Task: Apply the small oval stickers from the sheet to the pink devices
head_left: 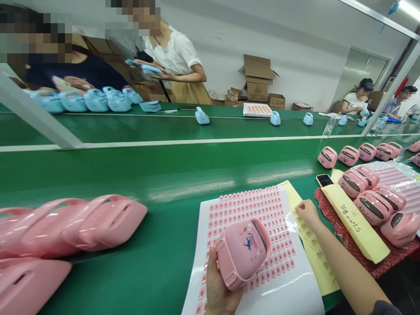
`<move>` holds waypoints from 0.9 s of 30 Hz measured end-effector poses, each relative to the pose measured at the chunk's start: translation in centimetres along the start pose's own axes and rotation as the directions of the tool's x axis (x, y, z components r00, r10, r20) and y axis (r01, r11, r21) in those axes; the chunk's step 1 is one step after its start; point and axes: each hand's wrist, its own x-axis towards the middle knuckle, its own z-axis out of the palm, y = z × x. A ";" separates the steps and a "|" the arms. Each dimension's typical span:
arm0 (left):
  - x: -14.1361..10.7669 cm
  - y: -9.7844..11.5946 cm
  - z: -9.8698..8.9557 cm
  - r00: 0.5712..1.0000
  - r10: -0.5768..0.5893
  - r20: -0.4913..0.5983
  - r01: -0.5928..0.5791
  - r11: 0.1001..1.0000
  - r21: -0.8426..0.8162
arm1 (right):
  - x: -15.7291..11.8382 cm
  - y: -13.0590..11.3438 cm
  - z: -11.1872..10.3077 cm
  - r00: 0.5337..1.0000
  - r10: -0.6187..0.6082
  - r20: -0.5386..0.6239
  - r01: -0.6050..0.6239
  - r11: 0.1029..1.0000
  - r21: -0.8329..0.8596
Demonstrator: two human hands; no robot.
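A pink plastic case (243,253) with a loop handle and a small cartoon print rests in my left hand (221,284), fingers wrapped round its lower end. Beneath it lies a white sheet (262,302) covered in rows of small pink-and-red stickers. My right hand (308,213) is closed in a pinch over a yellow sheet (323,280) with grey shapes on it, which lies partly under the white one. Whatever is between those fingertips is too small to make out.
Pink shells (98,223) lie nested at left. Several pink cases (374,208), a yellow paper bundle (356,223) and a phone (324,180) are at right on red padding (328,210). Beyond a white rail (197,142), co-workers (177,57) sit or stand near blue cases (118,101).
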 end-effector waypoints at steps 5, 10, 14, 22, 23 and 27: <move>-0.3 -0.2 0.5 0.999 -0.005 -0.033 0.005 1.000 -0.012 | -0.2 -0.4 0.3 1.000 -0.003 -0.017 0.004 0.999 0.054; -0.5 -0.5 1.0 0.981 0.067 -0.181 -0.060 0.997 0.045 | -0.3 -0.4 -0.8 0.995 0.022 0.101 -0.042 0.979 0.198; -0.8 -0.4 2.5 0.960 0.143 -0.240 -0.104 0.980 0.167 | -1.1 -1.3 -2.1 0.989 0.016 0.149 -0.069 0.932 0.355; -1.5 -1.7 4.5 0.932 0.285 -0.225 -0.152 0.869 0.471 | -8.5 -8.4 -0.5 0.956 -0.210 0.205 0.033 0.771 0.636; -1.6 -1.9 4.7 0.920 0.324 -0.220 -0.179 0.848 0.500 | -9.4 -9.2 0.0 0.948 -0.235 0.212 0.044 0.761 0.647; -1.8 -2.3 5.4 0.913 0.348 -0.212 -0.195 0.830 0.523 | -11.1 -11.1 1.4 0.940 -0.252 0.231 0.061 0.788 0.613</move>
